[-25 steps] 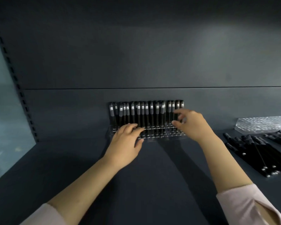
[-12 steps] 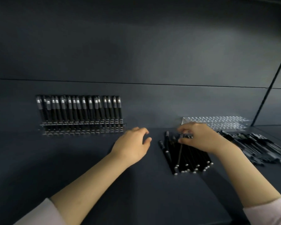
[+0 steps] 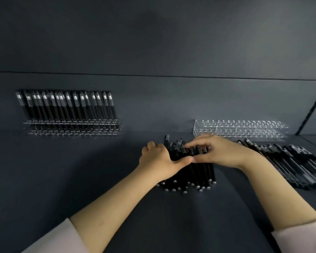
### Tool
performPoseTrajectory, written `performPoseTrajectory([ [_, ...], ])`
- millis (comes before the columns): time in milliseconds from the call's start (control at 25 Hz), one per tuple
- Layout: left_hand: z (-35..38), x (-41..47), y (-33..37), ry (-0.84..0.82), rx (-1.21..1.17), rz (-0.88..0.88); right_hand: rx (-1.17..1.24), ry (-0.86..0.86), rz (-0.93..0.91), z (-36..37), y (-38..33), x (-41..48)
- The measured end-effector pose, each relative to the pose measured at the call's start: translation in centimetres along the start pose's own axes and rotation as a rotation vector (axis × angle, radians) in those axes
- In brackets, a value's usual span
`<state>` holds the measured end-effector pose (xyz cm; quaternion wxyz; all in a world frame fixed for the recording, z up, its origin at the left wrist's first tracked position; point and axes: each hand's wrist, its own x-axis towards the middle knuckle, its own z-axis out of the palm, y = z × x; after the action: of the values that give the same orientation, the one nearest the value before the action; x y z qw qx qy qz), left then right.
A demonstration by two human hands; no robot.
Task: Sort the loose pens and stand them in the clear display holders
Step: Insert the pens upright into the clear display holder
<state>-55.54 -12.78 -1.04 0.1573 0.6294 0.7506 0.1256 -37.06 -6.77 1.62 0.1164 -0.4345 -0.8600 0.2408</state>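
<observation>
I have both hands on the bundle of loose pens (image 3: 197,173). It lies flat on the dark shelf (image 3: 80,189), right of the middle, with its round silver ends pointing toward the front edge. My left hand (image 3: 158,160) cups the left side of the bundle, fingers curled against it and thumb laid across the tops of the barrels. My right hand (image 3: 221,152) comes over from the other side, with the fingers bent down over the far ends of the pens. Its thumb reaches in until the tip touches the left thumb. Between them the two hands grip the bundle. I cannot tell whether it is lifted or resting on the shelf.

Along the back edge, toward the left corner, a filled clear holder (image 3: 71,127) carries a close row of standing black pens (image 3: 66,106), each with a pale band near the top. Also on the back edge, toward the right and just behind my right hand, sits a second clear holder (image 3: 239,127) with rows of round holes in its top. Near the right edge a second heap of dark pens (image 3: 297,164) lies fanned out, and my right forearm crosses in front of its left end. Pale sleeves (image 3: 53,238) show at the lower corners of the view.
</observation>
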Motion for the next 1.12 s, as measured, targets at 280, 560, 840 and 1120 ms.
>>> performPoseTrajectory([
  [280,0.4,1.2,1.3,-0.028,-0.095,-0.125,-0.001,-0.003,0.017,-0.3,1.1,-0.2],
  [560,0.6,0.5,1.5,-0.056,-0.201,-0.119,0.070,0.019,0.049,-0.6,1.3,-0.9],
  [840,0.1,0.4,0.9,-0.039,-0.200,-0.046,0.094,0.028,0.062,-0.7,1.3,-1.0],
  [1120,-1.5,-0.1,0.0,-0.097,0.134,0.026,0.079,0.043,0.065,-0.7,1.2,-0.8],
])
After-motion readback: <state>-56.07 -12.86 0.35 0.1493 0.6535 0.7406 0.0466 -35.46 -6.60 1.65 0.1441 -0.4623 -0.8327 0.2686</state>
